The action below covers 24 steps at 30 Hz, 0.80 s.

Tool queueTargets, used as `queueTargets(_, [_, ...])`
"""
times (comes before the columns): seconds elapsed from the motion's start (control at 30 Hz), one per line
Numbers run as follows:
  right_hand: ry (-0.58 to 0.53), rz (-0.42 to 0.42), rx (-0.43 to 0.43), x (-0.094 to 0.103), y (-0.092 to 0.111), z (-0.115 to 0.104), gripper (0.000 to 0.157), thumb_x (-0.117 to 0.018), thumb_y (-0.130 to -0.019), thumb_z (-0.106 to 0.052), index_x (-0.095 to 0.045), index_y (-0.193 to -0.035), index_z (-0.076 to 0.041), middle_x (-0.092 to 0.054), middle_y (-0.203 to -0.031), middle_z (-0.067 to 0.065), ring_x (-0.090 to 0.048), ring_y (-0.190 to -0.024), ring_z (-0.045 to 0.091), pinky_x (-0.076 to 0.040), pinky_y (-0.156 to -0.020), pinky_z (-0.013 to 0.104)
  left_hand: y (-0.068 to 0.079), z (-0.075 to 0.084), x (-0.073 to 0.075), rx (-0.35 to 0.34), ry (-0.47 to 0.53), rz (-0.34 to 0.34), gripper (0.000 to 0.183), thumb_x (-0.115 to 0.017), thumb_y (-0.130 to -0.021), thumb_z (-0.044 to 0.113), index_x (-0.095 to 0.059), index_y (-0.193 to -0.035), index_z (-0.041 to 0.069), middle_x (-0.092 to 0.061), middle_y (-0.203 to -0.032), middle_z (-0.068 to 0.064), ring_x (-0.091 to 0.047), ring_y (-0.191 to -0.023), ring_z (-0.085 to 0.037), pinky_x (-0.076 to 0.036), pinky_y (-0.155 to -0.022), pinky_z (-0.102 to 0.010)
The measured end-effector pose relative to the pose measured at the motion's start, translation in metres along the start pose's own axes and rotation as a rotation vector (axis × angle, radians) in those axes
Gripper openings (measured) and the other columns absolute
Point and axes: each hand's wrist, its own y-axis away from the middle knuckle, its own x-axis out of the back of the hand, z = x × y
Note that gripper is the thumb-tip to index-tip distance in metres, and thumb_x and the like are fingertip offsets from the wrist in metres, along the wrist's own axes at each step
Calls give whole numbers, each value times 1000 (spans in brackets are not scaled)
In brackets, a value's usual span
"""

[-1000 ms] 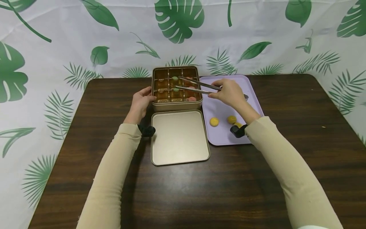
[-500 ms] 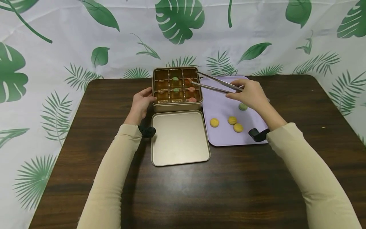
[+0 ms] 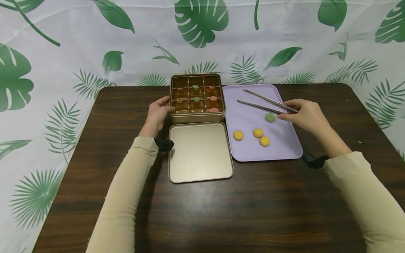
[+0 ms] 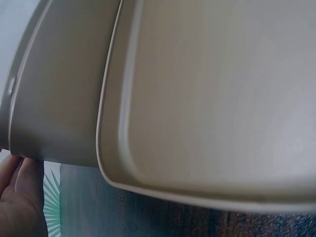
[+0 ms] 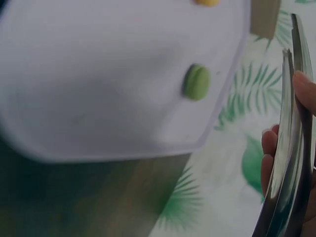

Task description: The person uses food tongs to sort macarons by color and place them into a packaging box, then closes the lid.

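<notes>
Right grip (image 3: 306, 114) pinches shiny silver tongs (image 3: 274, 102) (splayed); left grip (image 3: 155, 116), spread, touches a square gold tin (image 3: 199, 118).

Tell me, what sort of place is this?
Probably a staged indoor filming spot rather than a working kitchen: a dark brown wood-grain table stands before a creased white-and-green leaf-print sheet, and two small black wrist-worn devices are in view.
</notes>
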Motion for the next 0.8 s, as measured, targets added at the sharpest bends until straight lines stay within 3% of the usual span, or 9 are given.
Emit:
queueTargets(0.13, [29,1,-16,0,7,19,61,-75,-80,-42,-61,-123,0,-63,-114,27,-58,-96,35,-44,-69,33,0,0,0,-6,4,-2,60,-53,-92,-4,-37,-148,12,-35,-154,-10,-33,-143,-20,-30,-117,-34])
queueTargets(0.37, [62,10,-13,2,19,47,55,-76,-80,-37,-64,-118,0,-65,-108,28,-57,-90,33,-42,-65,31,0,-1,0,-11,5,-1,60,-53,-92,-4,-38,-148,11,-36,-154,-9,-33,-143,-20,-30,-117,-33])
queueTargets(0.53, [87,-22,-37,7,26,64,59,-75,-80,-42,-63,-120,0,-64,-109,30,-59,-93,37,-42,-63,31,-1,-1,0,-10,9,-2,60,-53,-92,-4,-37,-148,11,-36,-154,-10,-33,-143,-20,-31,-117,-32])
queueTargets(0.8, [110,-73,-66,10,35,82,66,-73,-81,-45,-60,-123,4,-61,-112,34,-59,-93,42,-47,-67,48,0,-1,0,-10,7,-1,60,-53,-92,-4,-38,-147,10,-36,-154,-9,-33,-143,-19,-32,-117,-32])
